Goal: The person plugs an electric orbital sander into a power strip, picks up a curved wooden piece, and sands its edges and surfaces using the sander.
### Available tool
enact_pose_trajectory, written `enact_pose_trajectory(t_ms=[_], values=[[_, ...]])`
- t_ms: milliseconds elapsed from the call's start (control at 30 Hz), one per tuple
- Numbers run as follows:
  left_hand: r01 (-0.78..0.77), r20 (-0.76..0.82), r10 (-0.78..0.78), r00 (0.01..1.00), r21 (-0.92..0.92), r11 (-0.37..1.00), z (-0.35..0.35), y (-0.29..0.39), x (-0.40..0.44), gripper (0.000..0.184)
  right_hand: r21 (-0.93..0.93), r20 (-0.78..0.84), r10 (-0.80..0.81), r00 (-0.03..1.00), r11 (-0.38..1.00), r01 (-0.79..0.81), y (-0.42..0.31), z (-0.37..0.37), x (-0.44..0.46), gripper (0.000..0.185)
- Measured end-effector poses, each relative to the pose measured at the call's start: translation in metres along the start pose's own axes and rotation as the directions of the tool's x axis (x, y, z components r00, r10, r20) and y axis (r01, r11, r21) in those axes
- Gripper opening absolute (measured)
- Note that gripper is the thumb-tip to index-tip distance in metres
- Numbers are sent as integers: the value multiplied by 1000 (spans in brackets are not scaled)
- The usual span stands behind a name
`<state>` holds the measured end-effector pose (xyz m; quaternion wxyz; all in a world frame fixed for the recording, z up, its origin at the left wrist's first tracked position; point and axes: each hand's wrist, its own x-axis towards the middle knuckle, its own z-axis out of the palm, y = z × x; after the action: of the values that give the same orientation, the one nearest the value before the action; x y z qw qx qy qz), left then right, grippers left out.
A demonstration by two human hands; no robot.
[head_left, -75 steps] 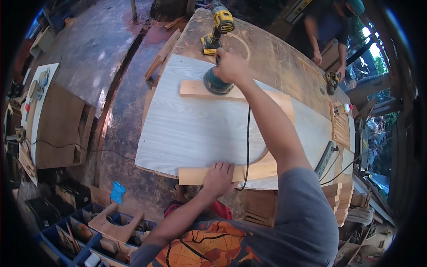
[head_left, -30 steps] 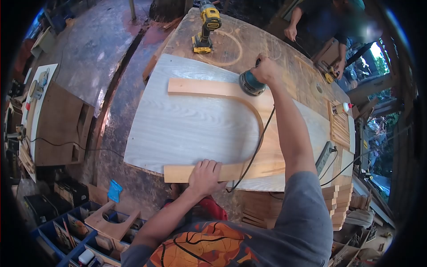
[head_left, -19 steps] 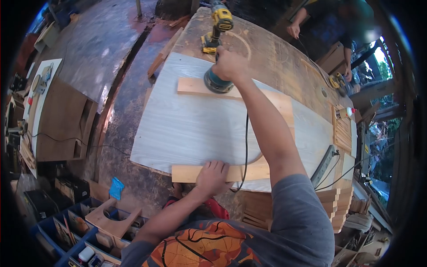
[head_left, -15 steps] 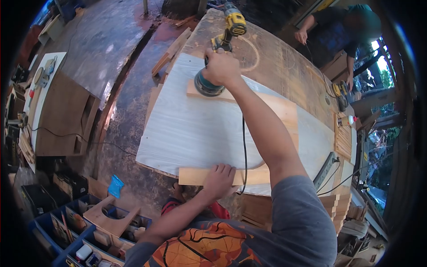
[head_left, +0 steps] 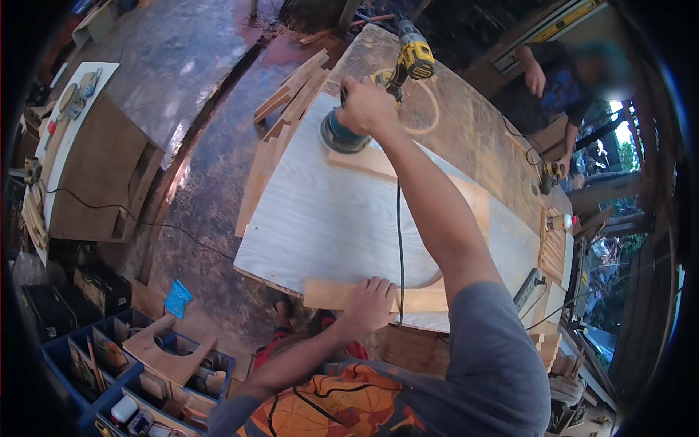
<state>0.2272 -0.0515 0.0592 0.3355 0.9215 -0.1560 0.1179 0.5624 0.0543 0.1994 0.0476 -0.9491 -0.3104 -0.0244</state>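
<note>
My right hand point(head_left: 366, 109) is wrapped round the top of a teal sander point(head_left: 342, 136), which rests at the far left end of a U-shaped wooden piece point(head_left: 466, 198). Fingers bent over its near arm, my left hand point(head_left: 370, 304) grips the wood close to the board's front edge. Under the wood lies a pale grained board point(head_left: 306, 218). The sander's black cord hangs down past my right forearm and crosses the near arm. Just beyond my right hand a yellow and black drill point(head_left: 415, 60) stands on the brown workbench point(head_left: 466, 109).
Across the bench at the back right is another person point(head_left: 561, 80), one hand at a yellow power tool point(head_left: 551, 175). A bottle point(head_left: 561, 222) and a power strip point(head_left: 528, 288) lie on the right. Lower left is a blue divided box point(head_left: 95, 408); wood strips point(head_left: 291, 87) lie beyond the board's left edge.
Over the last second and a half, the sander in my right hand has moved left along the far arm to its end. My left hand stays on the near arm. The camera view has shifted.
</note>
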Motion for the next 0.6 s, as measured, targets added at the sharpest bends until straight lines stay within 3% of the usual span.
enact_pose_trajectory(t_ms=[167, 300, 400, 467, 600], values=[[17, 160, -23, 987, 35, 999, -3, 2, 0, 63, 8, 8, -140, 990, 990, 140, -12, -6, -28, 44], [43, 157, -43, 987, 0, 999, -4, -2, 0, 64, -18, 15, 45, 999, 999, -45, 22, -8, -3, 50], [10, 80, -13, 997, 38, 999, 2, -2, -1, 64, -5, 36, 88, 995, 996, -88, 41, -17, -24, 54], [26, 178, -31, 984, 34, 999, 7, 1, -5, 67, -1, 71, 141, 987, 990, -142, 63, -22, -34, 54], [24, 194, -33, 980, 48, 999, -1, 0, -1, 68, -24, 60, 249, 967, 969, -248, 111, -20, -39, 56]])
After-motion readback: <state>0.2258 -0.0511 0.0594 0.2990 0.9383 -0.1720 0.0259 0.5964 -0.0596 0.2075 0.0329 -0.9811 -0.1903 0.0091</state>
